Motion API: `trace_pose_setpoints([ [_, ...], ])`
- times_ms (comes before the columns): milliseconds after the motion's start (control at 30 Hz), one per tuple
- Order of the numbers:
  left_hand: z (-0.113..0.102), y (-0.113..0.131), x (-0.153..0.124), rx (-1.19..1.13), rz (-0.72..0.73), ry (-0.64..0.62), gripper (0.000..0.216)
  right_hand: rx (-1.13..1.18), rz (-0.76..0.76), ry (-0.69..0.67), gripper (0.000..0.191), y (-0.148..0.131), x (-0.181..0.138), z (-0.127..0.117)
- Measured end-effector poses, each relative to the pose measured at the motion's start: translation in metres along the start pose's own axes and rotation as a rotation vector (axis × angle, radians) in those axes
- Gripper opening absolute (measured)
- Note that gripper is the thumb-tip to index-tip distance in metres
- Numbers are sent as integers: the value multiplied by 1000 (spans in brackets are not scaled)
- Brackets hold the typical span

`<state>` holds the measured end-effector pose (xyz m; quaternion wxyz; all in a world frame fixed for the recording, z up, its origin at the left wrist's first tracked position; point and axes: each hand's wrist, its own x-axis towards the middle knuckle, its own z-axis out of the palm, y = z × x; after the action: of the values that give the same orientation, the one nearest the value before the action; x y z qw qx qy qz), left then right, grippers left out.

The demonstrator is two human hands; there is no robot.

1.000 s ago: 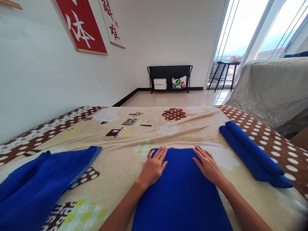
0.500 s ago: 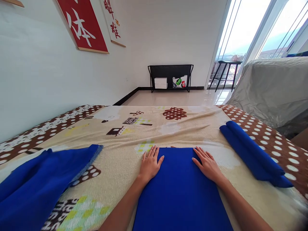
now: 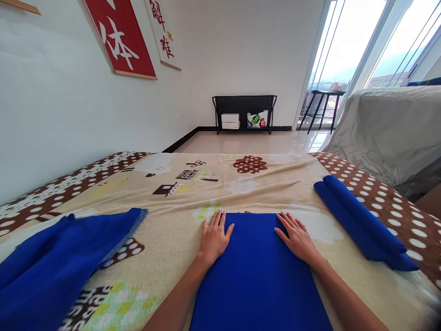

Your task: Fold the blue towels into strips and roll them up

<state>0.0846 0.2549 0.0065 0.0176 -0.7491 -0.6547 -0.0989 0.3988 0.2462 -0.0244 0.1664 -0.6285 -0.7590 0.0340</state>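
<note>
A blue cloth (image 3: 258,271) lies flat in front of me on a patterned beige blanket (image 3: 179,220). My left hand (image 3: 214,235) rests palm down on the cloth's far left corner, fingers stretched out and partly on the blanket. My right hand (image 3: 296,236) lies flat on the far right corner, fingers spread. Neither hand holds anything. A ring shows on my left hand.
A folded blue cloth (image 3: 361,220) lies at the right on the blanket's brown dotted border. A loose heap of blue cloth (image 3: 58,262) lies at the left. A white wall runs along the left; a covered piece of furniture (image 3: 389,128) stands at the right, a black rack (image 3: 244,112) at the far wall.
My left hand has slid left, from the cloth's top edge out to its left corner. My right hand has barely moved. The cloth lies as before.
</note>
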Motion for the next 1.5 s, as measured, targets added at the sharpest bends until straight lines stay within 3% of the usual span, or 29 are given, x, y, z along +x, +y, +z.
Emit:
trace_pose_setpoints([
  [700,2,-1,0,-3,-18,0,64,-2,2,-10,65,0,0,-1],
  [967,6,-14,8,-21,7,-27,61,-2,1,1,64,0,0,-1],
  [1200,4,-17,7,-19,1,25,61,5,-7,21,63,-1,-1,-2],
  [1333,-10,-13,7,-31,107,62,57,9,-12,46,65,-3,1,-6],
  [1500,-24,7,3,-90,409,-11,56,42,-146,17,61,-27,0,-17],
])
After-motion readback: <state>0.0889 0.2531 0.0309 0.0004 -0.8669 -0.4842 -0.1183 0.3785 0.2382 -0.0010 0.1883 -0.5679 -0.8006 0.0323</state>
